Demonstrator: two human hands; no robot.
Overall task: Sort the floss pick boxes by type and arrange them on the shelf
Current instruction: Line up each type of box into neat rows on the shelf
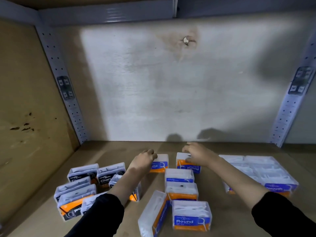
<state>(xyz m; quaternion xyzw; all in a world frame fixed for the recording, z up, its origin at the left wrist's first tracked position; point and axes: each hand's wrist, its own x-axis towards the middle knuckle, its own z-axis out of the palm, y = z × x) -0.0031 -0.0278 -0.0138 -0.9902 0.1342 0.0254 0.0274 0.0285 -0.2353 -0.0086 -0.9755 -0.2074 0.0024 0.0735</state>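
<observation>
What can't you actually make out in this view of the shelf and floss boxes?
All head view.
- Gripped box: the left hand covers half its label.
- Small black-label box: mostly hidden by the left forearm.
- White boxes at right: blurred; only one reads "Smooth".
- Tipped box: near end cut by the bottom edge.
- Fine print on the nearest Round box: too small.

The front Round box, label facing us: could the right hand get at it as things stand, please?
Probably, once freed: the right hand grips the upside-down Round box at the back; the front Round box stands uncovered, nothing atop it.
</observation>
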